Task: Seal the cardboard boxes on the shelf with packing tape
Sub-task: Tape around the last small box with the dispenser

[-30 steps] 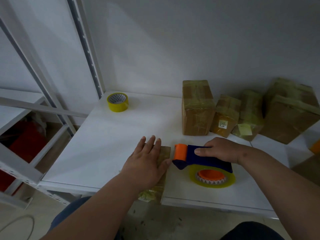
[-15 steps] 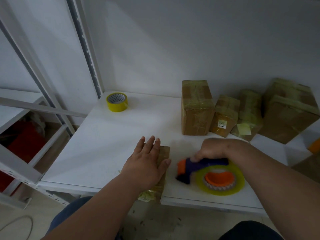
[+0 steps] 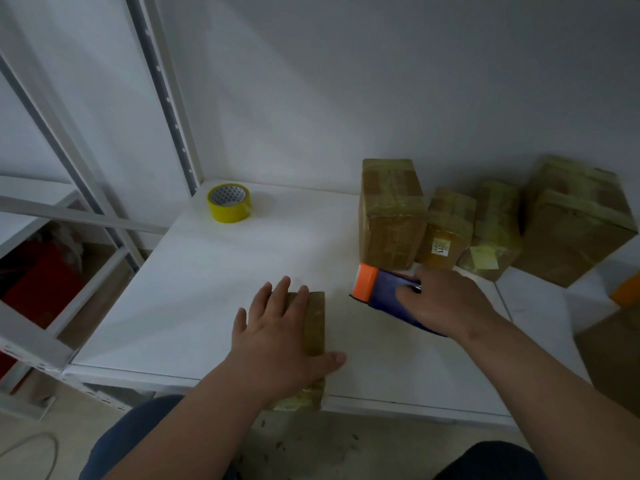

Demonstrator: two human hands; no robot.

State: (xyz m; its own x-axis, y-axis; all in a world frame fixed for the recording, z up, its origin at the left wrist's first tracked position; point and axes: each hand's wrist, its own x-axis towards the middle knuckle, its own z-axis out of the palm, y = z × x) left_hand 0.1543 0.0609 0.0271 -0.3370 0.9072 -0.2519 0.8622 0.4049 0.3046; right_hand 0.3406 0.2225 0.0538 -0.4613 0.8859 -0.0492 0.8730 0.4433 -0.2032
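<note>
1. Brown cardboard lies under the left hand (image 3: 277, 344): a small box (image 3: 313, 327) at the front edge of the shelf (image 3: 207, 289), its near end hanging past that edge. The hand rests flat on top with fingers straight and spread, thumb out to the right — pressing, not gripping.

2. The right hand (image 3: 440, 303) is curled round the blue body of a tape dispenser (image 3: 388, 292), whose orange end points left towards the box. The dispenser is held near the box but apart from it; the tape roll is hidden behind the hand.

3. Behind the right hand, four more boxes (image 3: 391, 216) stand in a row against the wall, all showing yellowish tape on their tops. A spare roll of yellow tape (image 3: 229, 203) sits on its own at the back left corner, well apart from everything else.

4. Judging by the tape sheen on the small box, this one looks partly sealed — whether another strip is needed I cannot tell.

5. What could go wrong from here:
   - The box overhangs the shelf edge, so a hard push or drag from the dispenser could tip it off unless the left hand bears down.
   - The spread fingers lie across the box top, in the path of the dispenser's cutting edge.
   - A slanted start would lay the tape crooked or creased.
</note>
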